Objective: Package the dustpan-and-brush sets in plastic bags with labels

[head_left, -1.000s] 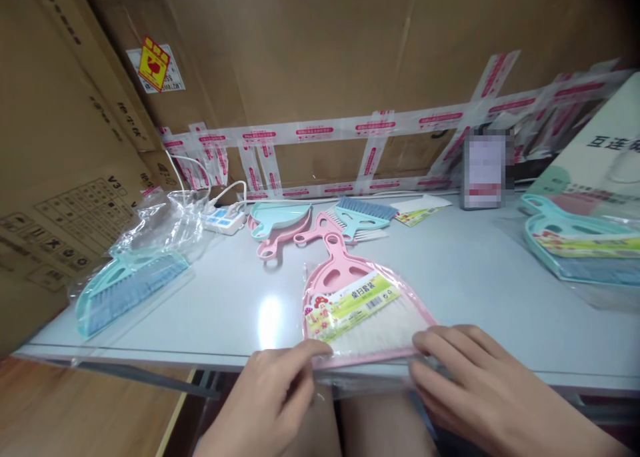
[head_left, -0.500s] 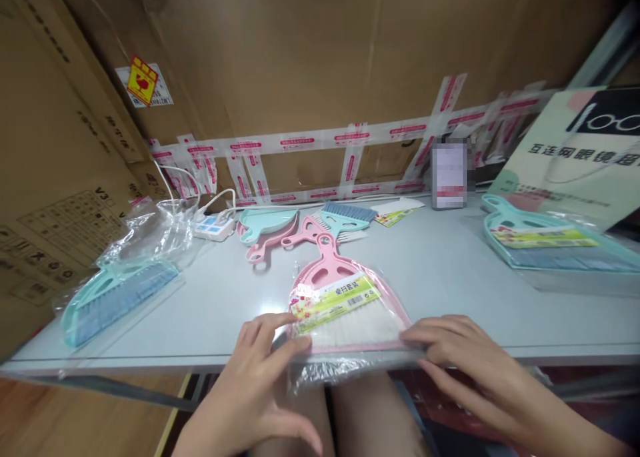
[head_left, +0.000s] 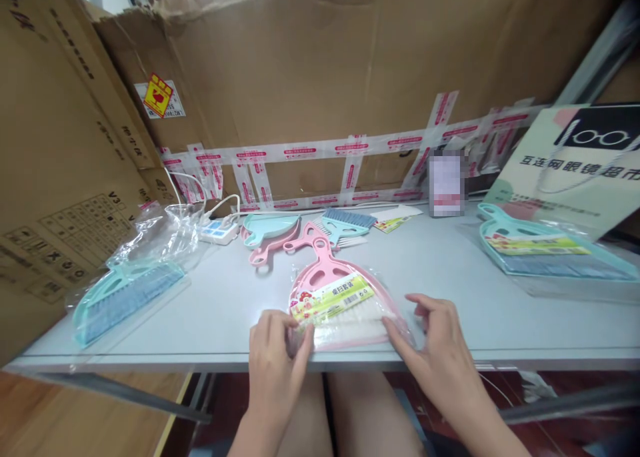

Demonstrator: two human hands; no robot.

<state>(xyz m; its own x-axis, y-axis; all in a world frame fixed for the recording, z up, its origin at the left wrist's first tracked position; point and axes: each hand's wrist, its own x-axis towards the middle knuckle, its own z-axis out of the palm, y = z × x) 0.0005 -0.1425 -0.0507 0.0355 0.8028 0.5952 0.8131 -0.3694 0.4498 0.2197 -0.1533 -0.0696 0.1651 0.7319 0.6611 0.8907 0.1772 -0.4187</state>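
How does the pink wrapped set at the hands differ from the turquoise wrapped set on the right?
The pink set has white bristles; the turquoise set has blue-grey ones. The left hand and right hand touch the pink set; neither touches the turquoise set. Both have clear plastic and a yellow-green label.

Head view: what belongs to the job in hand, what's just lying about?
In hand:
pink dustpan set
its clear bag, touched by left hand and right hand

Just around, it seems:
left teal set
right teal set
loose dustpans
loose brushes
power strip
carrier bag
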